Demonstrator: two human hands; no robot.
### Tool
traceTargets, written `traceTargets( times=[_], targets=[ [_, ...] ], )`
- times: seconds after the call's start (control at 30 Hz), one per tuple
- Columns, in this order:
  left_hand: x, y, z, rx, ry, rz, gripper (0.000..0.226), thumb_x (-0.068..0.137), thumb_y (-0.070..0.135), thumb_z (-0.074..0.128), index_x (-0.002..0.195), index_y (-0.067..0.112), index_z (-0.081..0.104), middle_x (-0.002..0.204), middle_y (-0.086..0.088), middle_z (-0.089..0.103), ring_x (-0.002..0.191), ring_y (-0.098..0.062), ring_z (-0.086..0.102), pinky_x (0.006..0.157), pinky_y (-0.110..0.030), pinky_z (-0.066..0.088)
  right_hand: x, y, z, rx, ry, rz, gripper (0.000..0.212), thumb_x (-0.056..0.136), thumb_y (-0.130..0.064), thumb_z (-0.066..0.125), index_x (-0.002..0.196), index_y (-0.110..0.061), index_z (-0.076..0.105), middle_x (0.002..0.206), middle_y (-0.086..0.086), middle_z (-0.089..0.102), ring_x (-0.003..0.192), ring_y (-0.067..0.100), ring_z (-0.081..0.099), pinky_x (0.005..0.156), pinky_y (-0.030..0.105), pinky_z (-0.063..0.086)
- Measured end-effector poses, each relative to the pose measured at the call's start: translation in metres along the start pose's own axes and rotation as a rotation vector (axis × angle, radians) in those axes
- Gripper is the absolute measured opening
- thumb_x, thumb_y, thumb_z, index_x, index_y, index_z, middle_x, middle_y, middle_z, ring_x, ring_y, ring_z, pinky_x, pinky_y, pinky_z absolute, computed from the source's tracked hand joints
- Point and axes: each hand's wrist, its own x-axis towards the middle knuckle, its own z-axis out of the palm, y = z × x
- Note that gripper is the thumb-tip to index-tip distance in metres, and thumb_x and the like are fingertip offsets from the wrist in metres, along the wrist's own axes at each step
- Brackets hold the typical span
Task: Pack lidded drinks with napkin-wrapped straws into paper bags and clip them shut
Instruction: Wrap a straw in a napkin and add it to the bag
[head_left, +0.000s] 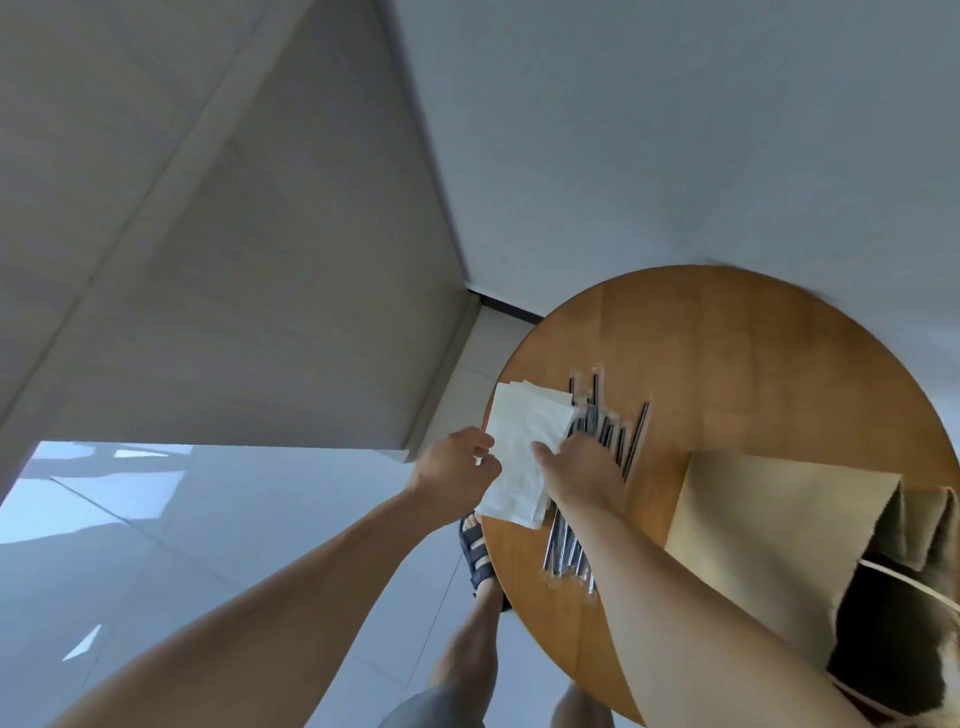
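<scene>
A stack of white napkins (522, 447) lies at the left edge of the round wooden table (753, 353). My left hand (457, 470) pinches the stack's left edge between thumb and fingers. My right hand (582, 467) lies over the napkins' right side and over a pile of several dark wrapped straws (613, 431), its thumb on the napkin; its fingers are hidden. More straws (569, 551) show below my right wrist. A brown paper bag (779, 525) lies on its side at the right, its open mouth (893, 639) facing me.
The table's rim runs close to both hands at the left. Below it I see a grey tiled floor (156, 545) and a sandalled foot (478, 551). A light wall fills the top of the view.
</scene>
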Motion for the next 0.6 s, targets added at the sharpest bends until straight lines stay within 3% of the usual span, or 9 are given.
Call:
traceTargets(
  times=[0.07,0.2,0.33,0.47,0.6],
  targets=[
    [0.002,0.0,0.0,-0.007,0.024,-0.001,0.036,0.094,0.021,0.051,0.13,0.019,0.058,0.128,0.003,0.063,0.108,-0.017,0.06,0.085,-0.026,0.051,0.003,0.0,0.006,-0.024,0.019,0.003,0.036,0.094,-0.043,0.054,0.077,-0.012,0.06,0.066,-0.003,0.061,0.054,0.013,0.059,0.041,0.018,0.031],
    [0.004,0.006,0.0,-0.028,0.034,0.011,0.036,0.095,0.02,0.052,0.129,0.018,0.059,0.127,0.002,0.063,0.107,-0.016,0.06,0.082,-0.022,0.05,0.003,0.006,0.013,-0.073,0.03,0.018,0.03,0.097,-0.031,0.048,0.078,-0.014,0.064,0.064,-0.003,0.061,0.051,0.01,0.059,0.039,0.017,0.033],
    [0.005,0.01,-0.001,-0.046,0.039,0.018,0.035,0.095,0.019,0.052,0.13,0.018,0.058,0.127,0.002,0.062,0.102,-0.012,0.057,0.072,-0.015,0.046,0.001,0.009,0.012,-0.021,0.056,0.015,0.03,0.095,-0.044,0.052,0.088,-0.016,0.058,0.071,-0.005,0.063,0.057,0.012,0.06,0.042,0.018,0.033],
    [0.004,0.01,-0.001,-0.061,0.041,0.013,0.036,0.095,0.019,0.052,0.13,0.017,0.058,0.127,0.002,0.062,0.11,-0.015,0.059,0.084,-0.021,0.048,0.006,0.007,0.016,-0.058,0.049,-0.01,0.03,0.095,-0.04,0.052,0.083,-0.016,0.065,0.064,-0.007,0.061,0.049,0.006,0.056,0.038,0.015,0.03],
    [0.002,0.008,0.001,-0.048,0.04,0.007,0.036,0.095,0.018,0.052,0.131,0.016,0.058,0.127,0.002,0.062,0.11,-0.015,0.059,0.084,-0.021,0.046,0.01,0.012,0.021,-0.07,0.015,-0.022,0.028,0.096,-0.033,0.051,0.077,-0.016,0.064,0.06,-0.006,0.06,0.046,0.006,0.056,0.036,0.015,0.029]
  ],
)
